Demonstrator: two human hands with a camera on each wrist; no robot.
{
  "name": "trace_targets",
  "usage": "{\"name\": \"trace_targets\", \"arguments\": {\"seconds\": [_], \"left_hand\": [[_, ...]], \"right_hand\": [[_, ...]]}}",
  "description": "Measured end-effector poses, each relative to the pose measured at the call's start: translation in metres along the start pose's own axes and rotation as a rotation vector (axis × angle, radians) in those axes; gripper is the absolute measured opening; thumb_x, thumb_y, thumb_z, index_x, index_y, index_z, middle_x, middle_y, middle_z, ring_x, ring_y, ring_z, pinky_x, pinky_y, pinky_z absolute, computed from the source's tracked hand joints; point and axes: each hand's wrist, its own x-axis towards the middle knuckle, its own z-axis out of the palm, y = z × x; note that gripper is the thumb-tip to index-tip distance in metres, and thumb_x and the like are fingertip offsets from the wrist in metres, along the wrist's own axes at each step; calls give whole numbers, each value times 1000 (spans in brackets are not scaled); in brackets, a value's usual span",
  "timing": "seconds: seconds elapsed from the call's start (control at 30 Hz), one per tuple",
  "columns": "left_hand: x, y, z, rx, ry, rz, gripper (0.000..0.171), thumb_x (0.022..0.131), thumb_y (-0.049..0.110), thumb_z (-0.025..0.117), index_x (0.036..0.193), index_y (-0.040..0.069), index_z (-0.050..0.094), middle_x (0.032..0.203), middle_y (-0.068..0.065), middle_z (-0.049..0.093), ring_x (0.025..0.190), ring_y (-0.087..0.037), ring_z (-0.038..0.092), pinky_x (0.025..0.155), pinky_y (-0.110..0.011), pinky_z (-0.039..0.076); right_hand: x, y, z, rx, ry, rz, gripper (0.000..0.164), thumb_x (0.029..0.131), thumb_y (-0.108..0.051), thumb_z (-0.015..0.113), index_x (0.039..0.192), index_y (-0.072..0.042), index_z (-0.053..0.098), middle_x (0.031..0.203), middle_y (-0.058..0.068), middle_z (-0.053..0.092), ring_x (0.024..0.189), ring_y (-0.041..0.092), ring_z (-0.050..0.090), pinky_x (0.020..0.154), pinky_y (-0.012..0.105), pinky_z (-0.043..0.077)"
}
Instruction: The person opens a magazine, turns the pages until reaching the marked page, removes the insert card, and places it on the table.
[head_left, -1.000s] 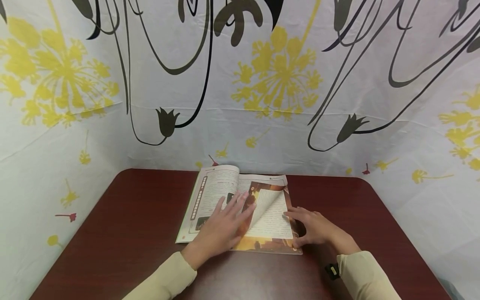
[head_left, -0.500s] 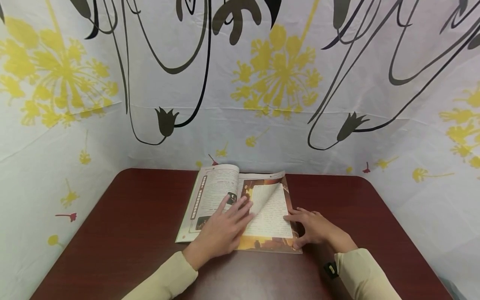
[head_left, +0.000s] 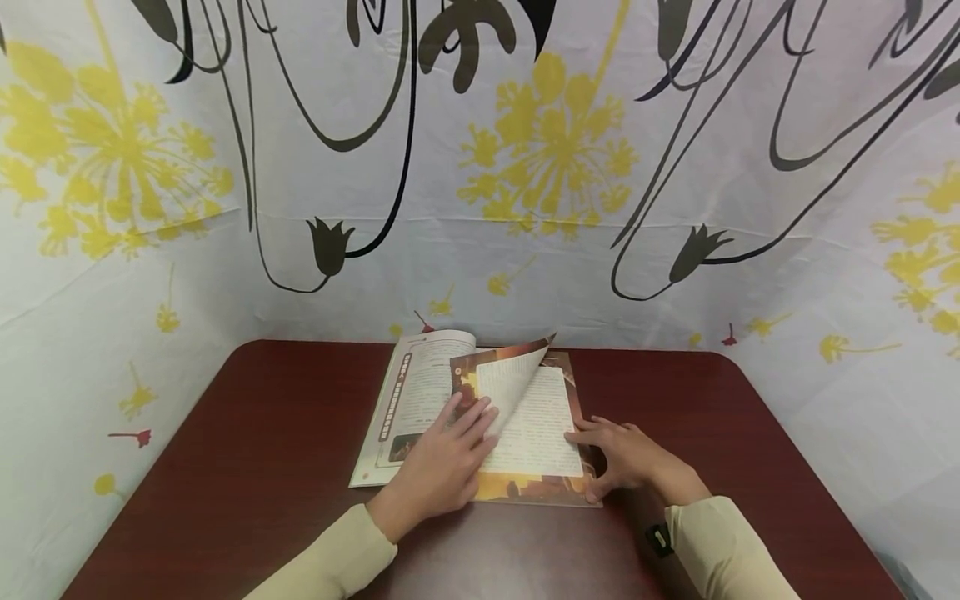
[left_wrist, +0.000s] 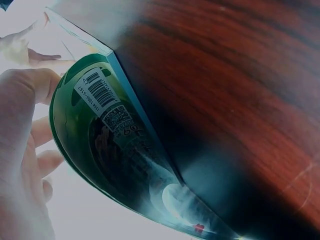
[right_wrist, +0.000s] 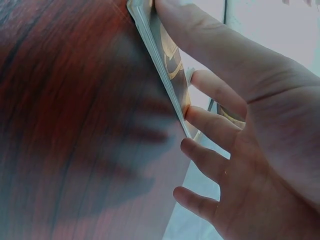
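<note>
A magazine (head_left: pixel 532 442) lies spread on the table, text on both sides. One page (head_left: pixel 510 375) is lifted and curls leftward, its far right corner raised. My left hand (head_left: pixel 438 462) rests over the middle of the magazine with its fingers extended on the turning page. In the left wrist view, the green back cover (left_wrist: pixel 72 125) bows up from the table, showing a barcode (left_wrist: pixel 96 90). My right hand (head_left: pixel 633 457) touches the right edge, thumb at the near corner and fingers farther up. The right wrist view shows its fingers spread beside the page edges (right_wrist: pixel 162 70).
The dark red wooden table (head_left: pixel 285 433) extends on both sides of the magazine. Behind it hangs a white cloth backdrop (head_left: pixel 450 250) with yellow and grey plant prints. A small black device (head_left: pixel 660 540) sits at the right sleeve (head_left: pixel 723 537).
The page under the left hand has moved leftward and its far corner has risen, uncovering more of the page below. The left hand has shifted slightly left; the right hand stays nearly still.
</note>
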Motion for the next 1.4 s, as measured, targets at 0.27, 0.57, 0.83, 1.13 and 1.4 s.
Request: {"name": "trace_targets", "arguments": {"seconds": [0.27,0.57,0.83,1.13,1.4], "left_hand": [[1,1,-3,24,-65,-36,39,82,40,63,110,14,68,149,-12,48,146,-30,31,117,-58,16],[1,1,-2,22,-88,-113,39,81,38,64,111,15,66,144,-11,51,141,-30,39,113,-61,22],[-2,1,0,-8,-28,-126,41,78,31,63,115,12,66,144,-12,53,139,-31,42,110,-62,26],[-5,2,1,-9,-33,-173,29,75,30,63,97,12,68,141,-12,56,135,-32,46,101,-71,32],[-6,4,-1,-103,-127,-268,33,78,32,62,105,14,67,141,-11,54,135,-33,45,92,-72,37]], "right_hand": [[1,0,1,-23,-6,25,93,60,-45,91,140,-9,58,150,21,45,139,48,35,101,74,26],[0,-1,2,-21,-13,30,93,61,-44,91,140,-9,58,150,21,45,139,47,35,101,74,26],[-1,-1,1,-12,-7,21,92,62,-41,91,140,-8,58,150,21,44,139,47,35,101,75,25],[0,-1,2,-8,-13,38,91,62,-40,92,140,-9,57,150,20,44,139,43,37,101,74,25],[0,-1,3,-16,-8,36,91,62,-41,92,140,-9,58,150,20,45,138,43,39,101,73,27]]}}
